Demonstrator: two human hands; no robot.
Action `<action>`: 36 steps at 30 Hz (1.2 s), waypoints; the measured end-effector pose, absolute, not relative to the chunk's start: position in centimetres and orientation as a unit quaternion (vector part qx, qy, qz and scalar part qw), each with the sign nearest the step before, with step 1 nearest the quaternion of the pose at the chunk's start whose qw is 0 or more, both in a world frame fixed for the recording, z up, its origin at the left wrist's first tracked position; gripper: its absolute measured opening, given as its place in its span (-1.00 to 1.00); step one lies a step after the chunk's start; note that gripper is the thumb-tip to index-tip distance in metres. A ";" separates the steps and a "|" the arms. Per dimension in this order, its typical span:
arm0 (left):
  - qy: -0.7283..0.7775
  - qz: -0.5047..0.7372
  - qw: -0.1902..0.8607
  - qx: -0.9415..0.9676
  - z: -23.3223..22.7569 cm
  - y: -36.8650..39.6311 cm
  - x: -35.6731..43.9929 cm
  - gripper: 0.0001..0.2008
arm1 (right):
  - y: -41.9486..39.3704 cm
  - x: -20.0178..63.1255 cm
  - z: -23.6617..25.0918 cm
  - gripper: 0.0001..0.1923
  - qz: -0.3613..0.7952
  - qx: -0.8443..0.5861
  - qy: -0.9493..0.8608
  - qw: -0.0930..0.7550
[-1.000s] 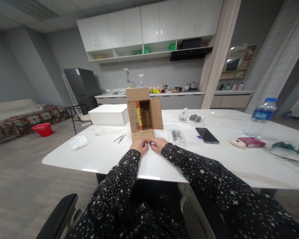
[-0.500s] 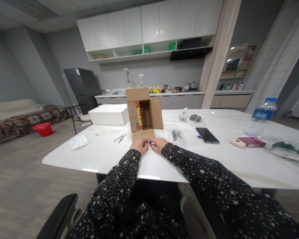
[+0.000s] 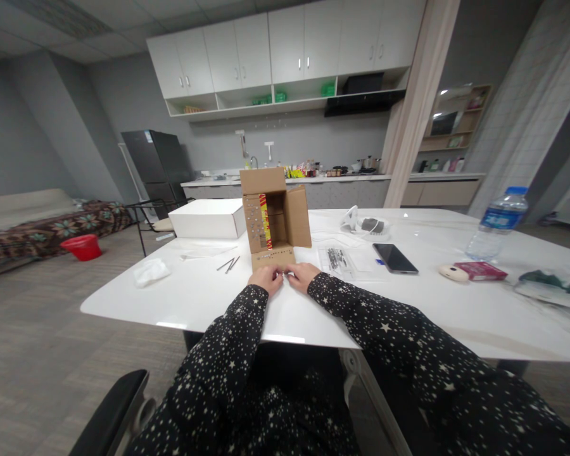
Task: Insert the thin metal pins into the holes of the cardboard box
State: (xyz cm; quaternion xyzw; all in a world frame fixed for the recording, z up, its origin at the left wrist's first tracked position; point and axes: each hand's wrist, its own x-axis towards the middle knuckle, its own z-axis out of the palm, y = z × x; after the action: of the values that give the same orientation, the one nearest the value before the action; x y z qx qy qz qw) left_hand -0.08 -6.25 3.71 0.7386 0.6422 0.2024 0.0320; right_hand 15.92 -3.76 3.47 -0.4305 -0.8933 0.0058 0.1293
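My left hand and my right hand meet at the near edge of a cardboard box's lower flap, fingertips pinched close together. Whatever lies between the fingers is too small to make out. The cardboard box stands with its opening towards me and its flaps folded out. Small shiny pieces dot its left flap and run in a row along the lower flap. Right of my hands is a clear plastic case with small dark and silvery parts. Thin metal tools, perhaps tweezers, lie to the left.
A white box stands behind on the left, with a crumpled tissue nearer. To the right lie a phone, a dark red box and an upright water bottle. White cables rest at the back.
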 end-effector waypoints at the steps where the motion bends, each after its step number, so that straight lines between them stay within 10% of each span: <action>1: 0.642 0.204 0.032 0.738 3.7 -6.3 -0.1 -0.77 | -3.8 15.9 3.5 -0.64 0.007 -0.431 -0.893 0.129; 36: 0.641 0.205 0.037 0.738 3.5 -6.1 -0.2 -0.78 | -3.8 16.0 3.5 -0.65 0.007 -0.427 -0.894 0.133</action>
State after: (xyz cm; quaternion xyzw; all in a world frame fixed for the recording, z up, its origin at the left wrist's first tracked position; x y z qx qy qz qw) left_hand -0.18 -6.07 3.49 0.7383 0.6414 0.2053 0.0365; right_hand 16.00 -3.80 3.52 -0.4271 -0.8944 0.0067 0.1327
